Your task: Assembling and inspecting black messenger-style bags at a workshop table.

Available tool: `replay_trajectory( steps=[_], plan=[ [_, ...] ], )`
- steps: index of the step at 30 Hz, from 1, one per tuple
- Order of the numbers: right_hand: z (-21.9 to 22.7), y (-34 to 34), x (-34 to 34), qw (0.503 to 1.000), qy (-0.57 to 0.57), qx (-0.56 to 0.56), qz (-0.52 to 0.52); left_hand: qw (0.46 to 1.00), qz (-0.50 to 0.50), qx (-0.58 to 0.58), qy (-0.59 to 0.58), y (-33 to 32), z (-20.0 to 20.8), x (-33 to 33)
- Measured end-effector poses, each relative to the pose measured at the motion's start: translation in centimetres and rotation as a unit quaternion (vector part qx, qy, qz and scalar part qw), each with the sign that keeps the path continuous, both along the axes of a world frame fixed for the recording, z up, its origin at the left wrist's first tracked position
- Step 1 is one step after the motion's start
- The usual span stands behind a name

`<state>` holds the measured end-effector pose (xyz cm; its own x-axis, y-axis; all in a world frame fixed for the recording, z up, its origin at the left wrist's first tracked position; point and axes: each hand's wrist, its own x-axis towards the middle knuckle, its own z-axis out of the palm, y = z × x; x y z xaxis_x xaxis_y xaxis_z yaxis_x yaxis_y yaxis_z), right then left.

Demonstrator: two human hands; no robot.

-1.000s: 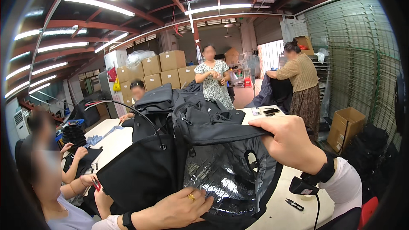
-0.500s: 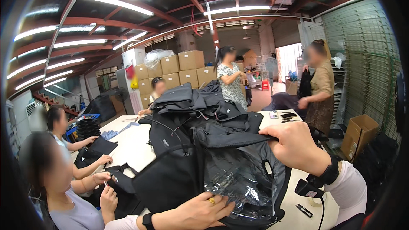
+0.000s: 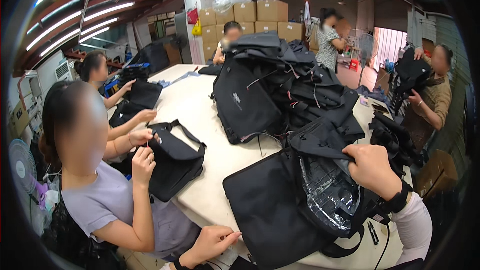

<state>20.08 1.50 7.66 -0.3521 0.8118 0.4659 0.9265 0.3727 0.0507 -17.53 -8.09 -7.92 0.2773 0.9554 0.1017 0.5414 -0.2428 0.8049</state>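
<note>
Now my L hand [image 3: 212, 244], loosely curled near left, is off the shiny silver lining [image 3: 327, 192]; only my R hand [image 3: 372, 167] pinches the black fabric flap [image 3: 320, 142] up.

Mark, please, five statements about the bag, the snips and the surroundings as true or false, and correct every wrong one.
1. The right grip holds the open black bag. True.
2. The black snips are in the left grip. False: they lie on the table.
3. The bag shows a shiny lining. True.
4. The cardboard boxes stand on the table. False: they are stacked behind it.
5. A co-worker in a lilac top is on the wearer's left. True.
</note>
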Motion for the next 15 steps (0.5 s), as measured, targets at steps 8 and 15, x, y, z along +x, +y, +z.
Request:
replay_trajectory(
  steps=[8,15],
  plan=[
    [-4.4,-0.2,-0.7,0.994,-0.057,-0.090,-0.004,0.948,-0.036,-0.311,-0.057,-2.4,-7.2,2.4],
    [-2.2,-0.6,-1.4,0.997,-0.008,-0.076,0.010,0.924,0.071,-0.165,-0.337,-4.3,-6.4,1.5]
  ],
)
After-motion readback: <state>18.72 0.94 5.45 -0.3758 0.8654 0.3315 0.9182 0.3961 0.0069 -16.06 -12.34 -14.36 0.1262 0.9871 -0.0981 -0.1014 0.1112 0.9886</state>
